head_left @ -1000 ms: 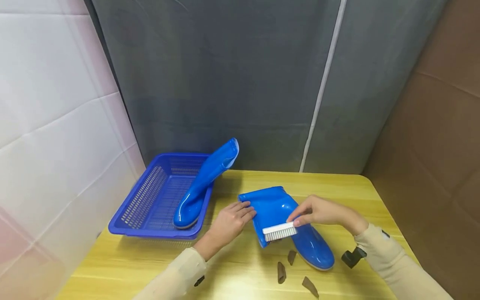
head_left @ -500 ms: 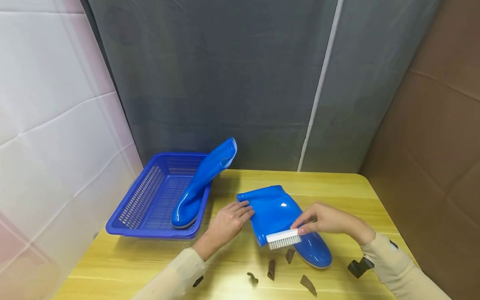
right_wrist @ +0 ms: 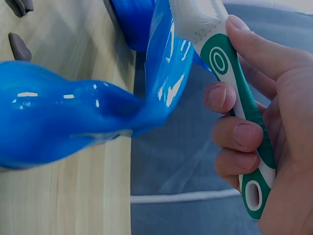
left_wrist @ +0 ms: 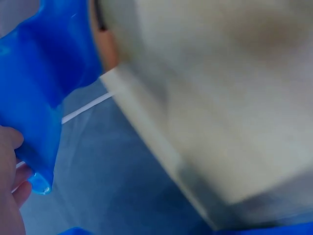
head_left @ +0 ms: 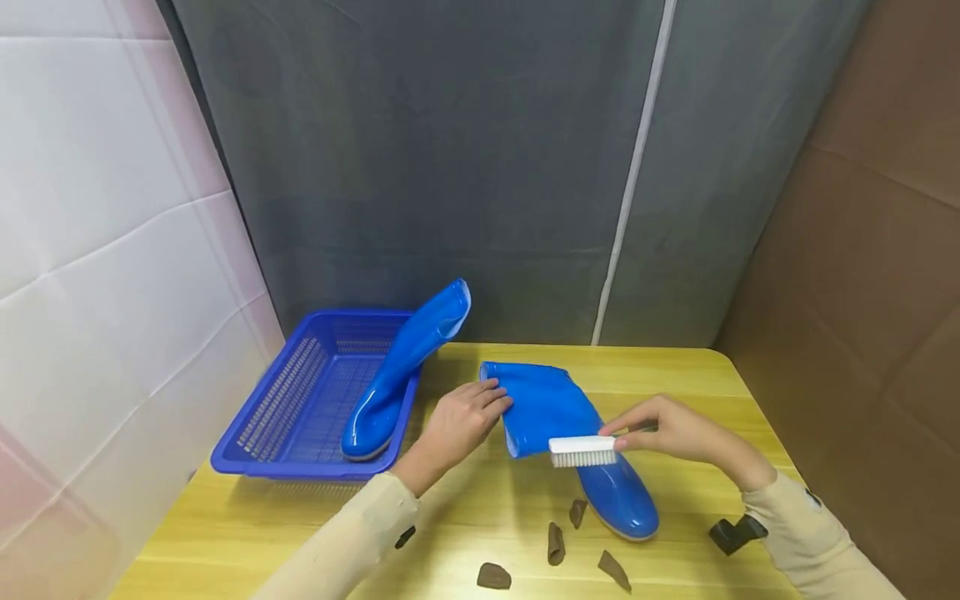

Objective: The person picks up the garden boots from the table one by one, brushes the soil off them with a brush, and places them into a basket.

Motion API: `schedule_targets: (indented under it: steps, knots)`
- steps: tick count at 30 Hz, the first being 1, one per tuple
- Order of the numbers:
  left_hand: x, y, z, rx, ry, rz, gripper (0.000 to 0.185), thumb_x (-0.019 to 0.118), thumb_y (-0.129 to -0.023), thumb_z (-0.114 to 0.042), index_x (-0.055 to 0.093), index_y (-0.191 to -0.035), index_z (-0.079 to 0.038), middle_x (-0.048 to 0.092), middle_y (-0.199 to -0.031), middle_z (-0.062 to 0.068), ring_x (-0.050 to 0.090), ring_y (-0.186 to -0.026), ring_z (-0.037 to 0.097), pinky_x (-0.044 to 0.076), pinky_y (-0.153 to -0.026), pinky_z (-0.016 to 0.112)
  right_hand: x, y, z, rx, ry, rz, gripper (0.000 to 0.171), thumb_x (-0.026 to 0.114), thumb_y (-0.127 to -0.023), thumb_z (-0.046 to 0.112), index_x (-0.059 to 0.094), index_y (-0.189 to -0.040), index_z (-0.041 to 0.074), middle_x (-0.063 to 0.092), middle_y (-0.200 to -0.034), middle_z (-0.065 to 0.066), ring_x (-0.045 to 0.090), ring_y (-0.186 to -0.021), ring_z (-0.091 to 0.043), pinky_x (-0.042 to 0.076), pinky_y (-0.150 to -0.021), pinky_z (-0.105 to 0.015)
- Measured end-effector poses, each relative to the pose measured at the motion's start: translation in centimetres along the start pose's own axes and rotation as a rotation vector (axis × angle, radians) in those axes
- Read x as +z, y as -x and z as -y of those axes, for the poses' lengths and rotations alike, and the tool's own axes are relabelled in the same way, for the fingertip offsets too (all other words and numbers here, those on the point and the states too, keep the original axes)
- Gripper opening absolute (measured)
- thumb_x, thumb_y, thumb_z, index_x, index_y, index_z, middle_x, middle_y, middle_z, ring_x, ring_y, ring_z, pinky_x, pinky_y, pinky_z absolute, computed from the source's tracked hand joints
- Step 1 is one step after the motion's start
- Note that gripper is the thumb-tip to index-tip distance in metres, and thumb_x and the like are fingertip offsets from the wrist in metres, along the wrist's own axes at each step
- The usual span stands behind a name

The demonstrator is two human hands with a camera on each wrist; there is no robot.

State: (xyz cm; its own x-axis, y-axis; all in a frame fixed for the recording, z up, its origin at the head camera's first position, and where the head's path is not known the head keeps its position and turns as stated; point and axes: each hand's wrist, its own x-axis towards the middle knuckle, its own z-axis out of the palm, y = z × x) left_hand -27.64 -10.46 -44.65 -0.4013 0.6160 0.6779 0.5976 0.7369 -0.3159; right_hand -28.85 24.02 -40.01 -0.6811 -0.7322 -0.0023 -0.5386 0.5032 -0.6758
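A blue rain boot (head_left: 540, 406) lies over the table, its toe pointing toward the front right. My left hand (head_left: 465, 421) grips the boot's top edge; in the left wrist view the thumb (left_wrist: 11, 137) lies on one side of the shaft and fingers show on the other. My right hand (head_left: 671, 429) holds a scrub brush (head_left: 582, 448) by its green and white handle (right_wrist: 239, 103). The white bristles face down beside the boot's shaft; I cannot tell whether they touch it. Several brown curled pieces (head_left: 555, 543) lie on the table in front of the boot.
A purple-blue plastic basket (head_left: 258, 454) stands at the left of the wooden table (head_left: 420, 550). A second blue boot (head_left: 401, 367) leans in it, its shaft sticking out over the right rim. A grey curtain (head_left: 450, 167) hangs behind; a brown one (head_left: 847, 292) closes the right side.
Another brown piece has dropped onto the table near the front. The boot's opening has been raised and turned a little by the left hand. The brush has shifted right and slightly up.
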Motion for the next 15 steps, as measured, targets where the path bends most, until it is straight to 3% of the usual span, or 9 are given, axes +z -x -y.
schedule_targets:
  steps: [10, 15]
  knots:
    - [0.1, -3.6, 0.6, -0.03, -0.001, -0.064, 0.012, 0.072, -0.088, -0.009, 0.077, -0.098, -0.012, 0.079, -0.096, 0.001, 0.075, -0.092, 0.017, 0.062, -0.085, 0.032, 0.1, 2.5, -1.2, 0.047, 0.007, -0.016, 0.028, 0.069, -0.091, 0.04, 0.076, -0.113, 0.023, 0.076, -0.112, -0.001, 0.071, -0.102, -0.008, 0.057, -0.077, -0.02]
    - [-0.1, -7.4, 1.5, -0.033, -0.005, -0.073, 0.014, 0.072, -0.088, -0.007, 0.076, -0.1, -0.012, 0.078, -0.1, 0.001, 0.075, -0.094, 0.017, 0.062, -0.085, 0.03, 0.8, 3.1, -1.8, 0.044, 0.034, -0.031, 0.028, 0.068, -0.091, 0.041, 0.076, -0.111, 0.024, 0.076, -0.112, 0.0, 0.072, -0.104, -0.016, 0.057, -0.077, -0.02]
